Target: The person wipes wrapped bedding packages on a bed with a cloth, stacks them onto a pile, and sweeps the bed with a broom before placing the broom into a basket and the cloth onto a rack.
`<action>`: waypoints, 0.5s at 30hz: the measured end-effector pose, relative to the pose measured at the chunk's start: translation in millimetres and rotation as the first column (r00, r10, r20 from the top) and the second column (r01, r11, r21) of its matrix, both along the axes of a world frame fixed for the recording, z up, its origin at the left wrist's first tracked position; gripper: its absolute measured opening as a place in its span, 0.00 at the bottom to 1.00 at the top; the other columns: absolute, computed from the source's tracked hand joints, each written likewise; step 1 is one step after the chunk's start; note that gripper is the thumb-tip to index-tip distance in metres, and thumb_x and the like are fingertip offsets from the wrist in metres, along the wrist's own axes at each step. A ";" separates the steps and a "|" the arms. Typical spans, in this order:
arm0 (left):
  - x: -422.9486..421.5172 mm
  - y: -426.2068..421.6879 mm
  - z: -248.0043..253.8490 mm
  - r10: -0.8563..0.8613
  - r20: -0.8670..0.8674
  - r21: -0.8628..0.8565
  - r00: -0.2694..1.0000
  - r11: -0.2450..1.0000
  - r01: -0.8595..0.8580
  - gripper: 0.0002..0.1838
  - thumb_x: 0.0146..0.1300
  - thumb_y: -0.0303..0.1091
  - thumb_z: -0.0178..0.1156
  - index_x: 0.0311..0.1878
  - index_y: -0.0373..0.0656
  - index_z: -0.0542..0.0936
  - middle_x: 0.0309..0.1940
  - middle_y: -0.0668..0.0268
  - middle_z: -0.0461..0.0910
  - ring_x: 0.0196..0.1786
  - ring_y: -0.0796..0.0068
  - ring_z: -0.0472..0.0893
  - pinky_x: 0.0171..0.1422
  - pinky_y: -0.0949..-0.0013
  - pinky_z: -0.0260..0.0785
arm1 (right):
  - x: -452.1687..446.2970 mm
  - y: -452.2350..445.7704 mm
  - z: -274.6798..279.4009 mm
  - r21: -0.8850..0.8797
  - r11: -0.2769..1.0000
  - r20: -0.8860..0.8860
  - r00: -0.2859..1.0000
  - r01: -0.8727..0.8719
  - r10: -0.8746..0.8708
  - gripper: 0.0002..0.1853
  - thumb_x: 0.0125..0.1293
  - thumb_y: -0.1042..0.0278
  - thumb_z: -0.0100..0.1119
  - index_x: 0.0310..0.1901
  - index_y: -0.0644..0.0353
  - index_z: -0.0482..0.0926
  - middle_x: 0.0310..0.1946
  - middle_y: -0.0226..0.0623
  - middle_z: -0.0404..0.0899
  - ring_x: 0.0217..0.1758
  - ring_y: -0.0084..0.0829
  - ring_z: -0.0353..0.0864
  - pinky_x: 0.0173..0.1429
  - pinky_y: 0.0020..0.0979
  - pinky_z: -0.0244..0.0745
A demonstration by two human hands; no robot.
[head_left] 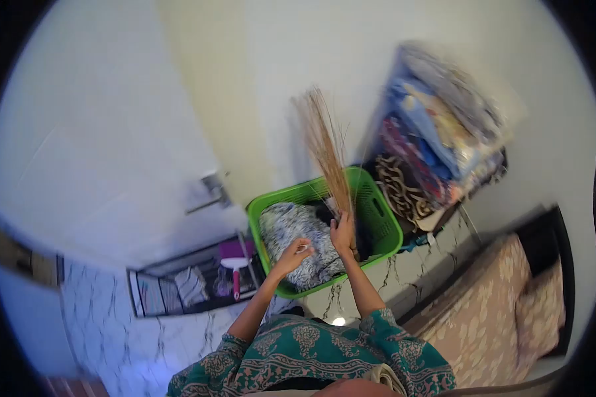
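My right hand [342,233] is closed around the lower part of a broom of thin sticks [331,159], its bristles fanning up toward the wall. The broom's lower end reaches down into a green plastic laundry basket [392,228]. Inside the basket lies a bundle of black-and-white patterned cloth [291,221], with something dark beside it, partly hidden by my right hand. Above the patterned cloth hovers my left hand [297,253], its fingers loosely bent and apart, with nothing seen in them.
A black-framed rack [172,306] holds folded cloth and a purple dustpan with a pink-handled brush [235,264]. Bagged folded textiles [437,126] are stacked right of the basket. A bed [483,304] stands at the lower right. A door handle [213,190] juts out at left.
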State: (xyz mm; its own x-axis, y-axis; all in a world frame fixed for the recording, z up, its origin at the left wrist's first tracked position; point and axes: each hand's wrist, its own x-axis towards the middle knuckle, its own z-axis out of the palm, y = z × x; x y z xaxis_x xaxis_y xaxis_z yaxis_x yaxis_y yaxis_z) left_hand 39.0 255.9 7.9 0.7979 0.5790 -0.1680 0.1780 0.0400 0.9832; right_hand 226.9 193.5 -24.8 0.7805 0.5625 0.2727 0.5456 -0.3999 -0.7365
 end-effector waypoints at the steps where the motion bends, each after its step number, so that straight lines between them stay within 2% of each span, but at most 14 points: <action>1: -13.8 -4.4 0.3 -0.041 -0.028 -0.040 0.999 0.998 0.040 0.21 0.61 0.40 0.62 0.52 0.39 0.71 0.51 0.60 0.75 0.54 0.65 0.74 0.59 0.65 0.65 | -18.9 3.9 10.3 0.009 0.999 0.044 0.999 -0.033 0.032 0.21 0.57 0.75 0.57 0.52 0.65 0.66 0.48 0.56 0.69 0.52 0.56 0.68 0.56 0.45 0.64; 2: -29.1 -10.7 -1.9 -0.005 -0.073 -0.008 0.997 1.000 0.005 0.22 0.61 0.43 0.62 0.52 0.38 0.71 0.52 0.60 0.74 0.54 0.65 0.74 0.58 0.66 0.66 | -39.6 8.2 15.4 0.093 0.989 0.073 0.991 -0.117 0.110 0.21 0.56 0.76 0.57 0.53 0.64 0.67 0.48 0.53 0.70 0.54 0.53 0.68 0.58 0.44 0.63; 3: -46.6 -15.6 -8.0 0.066 -0.083 -0.016 0.994 0.998 -0.067 0.22 0.61 0.43 0.62 0.52 0.38 0.71 0.52 0.60 0.74 0.54 0.65 0.74 0.58 0.66 0.66 | -59.8 15.1 11.6 0.087 0.979 0.063 0.981 -0.186 0.181 0.21 0.56 0.76 0.57 0.53 0.64 0.67 0.48 0.53 0.70 0.54 0.53 0.68 0.58 0.44 0.63; 5: -83.2 -27.4 -23.6 0.108 -0.135 0.009 0.985 0.994 -0.108 0.22 0.63 0.41 0.60 0.55 0.39 0.70 0.52 0.61 0.74 0.54 0.70 0.74 0.58 0.68 0.65 | -104.3 20.9 2.7 0.108 0.899 0.119 0.904 -0.424 0.411 0.22 0.54 0.77 0.57 0.52 0.64 0.68 0.48 0.51 0.71 0.55 0.51 0.68 0.58 0.43 0.63; 6: -103.4 -34.6 -22.2 0.176 -0.187 0.072 0.967 0.984 -0.165 0.23 0.63 0.42 0.60 0.56 0.38 0.69 0.51 0.60 0.74 0.53 0.72 0.75 0.57 0.69 0.66 | -127.2 25.5 -1.7 0.112 0.875 0.106 0.881 -0.471 0.461 0.22 0.54 0.77 0.57 0.52 0.64 0.68 0.48 0.51 0.71 0.55 0.51 0.68 0.58 0.43 0.63; 9: -172.0 -53.3 -43.8 0.317 -0.264 0.012 0.911 0.946 -0.325 0.23 0.62 0.42 0.60 0.55 0.38 0.70 0.50 0.58 0.75 0.52 0.71 0.75 0.56 0.68 0.67 | -205.4 26.4 -18.7 0.054 0.691 -0.057 0.688 -0.721 0.723 0.21 0.53 0.76 0.58 0.50 0.63 0.69 0.47 0.50 0.71 0.54 0.51 0.69 0.57 0.43 0.64; 10: -191.3 -61.2 -18.8 0.353 -0.327 0.059 0.876 0.933 -0.354 0.23 0.62 0.43 0.60 0.55 0.37 0.71 0.48 0.58 0.76 0.52 0.69 0.76 0.55 0.68 0.67 | -229.0 28.8 -33.1 0.072 0.629 -0.084 0.624 -0.774 0.777 0.20 0.53 0.74 0.57 0.50 0.62 0.69 0.46 0.50 0.71 0.52 0.51 0.70 0.57 0.43 0.65; 11: -212.7 -67.9 -19.8 0.382 -0.335 0.060 0.862 0.921 -0.385 0.23 0.62 0.43 0.60 0.55 0.37 0.71 0.48 0.58 0.76 0.52 0.69 0.76 0.55 0.68 0.67 | -250.7 28.2 -37.8 0.048 0.569 -0.062 0.566 -0.821 0.822 0.22 0.52 0.72 0.59 0.51 0.60 0.69 0.45 0.50 0.72 0.52 0.51 0.70 0.55 0.43 0.67; 13: -253.9 -78.9 -18.4 0.522 -0.353 0.155 0.777 0.851 -0.501 0.24 0.62 0.43 0.60 0.55 0.36 0.71 0.49 0.57 0.76 0.51 0.67 0.76 0.55 0.67 0.68 | -293.7 33.0 -44.3 -0.077 0.446 -0.173 0.452 -0.892 0.875 0.24 0.51 0.70 0.61 0.52 0.59 0.69 0.46 0.49 0.71 0.52 0.50 0.70 0.53 0.45 0.68; 15: -289.9 -83.6 -16.8 0.585 -0.388 0.140 0.712 0.801 -0.582 0.25 0.62 0.44 0.60 0.54 0.35 0.71 0.49 0.56 0.76 0.50 0.66 0.77 0.55 0.67 0.68 | -327.4 39.0 -50.2 -0.083 0.379 -0.106 0.387 -0.922 0.916 0.26 0.50 0.69 0.62 0.53 0.58 0.69 0.48 0.48 0.70 0.53 0.50 0.70 0.53 0.47 0.68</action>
